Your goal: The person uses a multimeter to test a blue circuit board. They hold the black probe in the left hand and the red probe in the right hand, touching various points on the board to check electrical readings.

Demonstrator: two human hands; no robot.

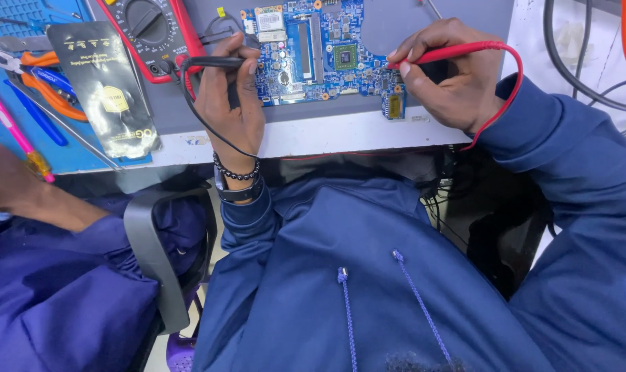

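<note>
Blue hoodie (pixel 340 275) fills the foreground. Beyond it, left hand (pixel 232 89) is clenched around a black probe (pixel 213 62), its tip seemingly at the left edge of the blue circuit board (pixel 320 52). Right hand (pixel 451 76) pinches a red probe (pixel 451 52) at the board's right side. Board lies on the grey bench (pixel 395 21); red multimeter (pixel 148 31) just left. Another person's arm (pixel 24 196) rests far left.

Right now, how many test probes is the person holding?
2: a black probe in the left hand, and a red probe in the right hand, both over the blue circuit board.
</note>
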